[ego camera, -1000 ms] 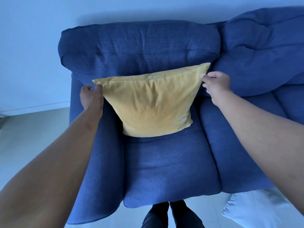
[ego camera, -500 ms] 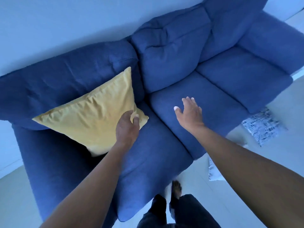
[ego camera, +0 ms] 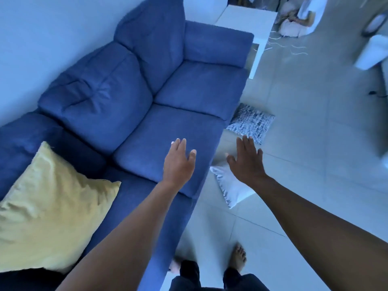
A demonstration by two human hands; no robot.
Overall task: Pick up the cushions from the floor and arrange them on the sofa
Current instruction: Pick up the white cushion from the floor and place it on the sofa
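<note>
A yellow cushion [ego camera: 48,211] leans on the left seat of the blue sofa [ego camera: 168,127], against its backrest. On the tiled floor in front of the sofa lie a white cushion [ego camera: 233,190] and, farther off, a black-and-white patterned cushion [ego camera: 252,121]. My left hand [ego camera: 178,162] hovers open over the middle seat's front edge, holding nothing. My right hand [ego camera: 246,162] is open with fingers spread above the white cushion, partly covering it; I cannot tell whether it touches the cushion.
A white low table [ego camera: 249,26] stands past the sofa's far armrest. A person sits on the floor at the top right [ego camera: 302,15]. White furniture [ego camera: 371,51] stands at the right. My bare feet [ego camera: 237,257] are on the tiles by the sofa front.
My left hand let go of the yellow cushion, which stays on the left seat. Both hands and my view swung right toward the cushions on the floor.
</note>
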